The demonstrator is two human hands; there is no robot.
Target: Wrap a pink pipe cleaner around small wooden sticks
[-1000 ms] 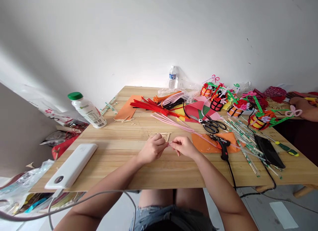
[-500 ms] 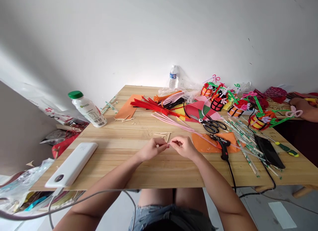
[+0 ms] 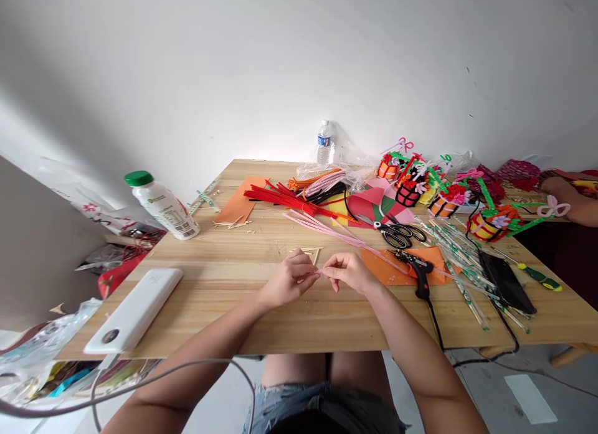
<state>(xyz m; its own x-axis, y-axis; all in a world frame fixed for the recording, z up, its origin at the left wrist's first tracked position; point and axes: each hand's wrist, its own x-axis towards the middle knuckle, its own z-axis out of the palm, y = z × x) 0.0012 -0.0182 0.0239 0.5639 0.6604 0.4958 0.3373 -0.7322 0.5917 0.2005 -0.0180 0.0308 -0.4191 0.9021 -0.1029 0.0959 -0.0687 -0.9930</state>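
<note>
My left hand and my right hand meet over the near middle of the table, fingertips almost touching. Both are closed in a pinch on a small piece of pink pipe cleaner, mostly covered by the fingers. Just beyond them lie a few short wooden sticks. Past those, long pink pipe cleaners stretch toward an orange foam sheet at the right. On that sheet rests a black glue gun, and black-handled scissors lie behind it.
Bundles of red pipe cleaners lie farther back. Small decorated flower baskets stand at the right, near wrapped sticks, a phone and a screwdriver. A white power bank and a green-capped bottle are left. Another person's arm shows far right.
The fingers of both hands have shifted around the pink piece; the right hand's lower fingers now extend a bit more. The other things on the table have stayed put.
</note>
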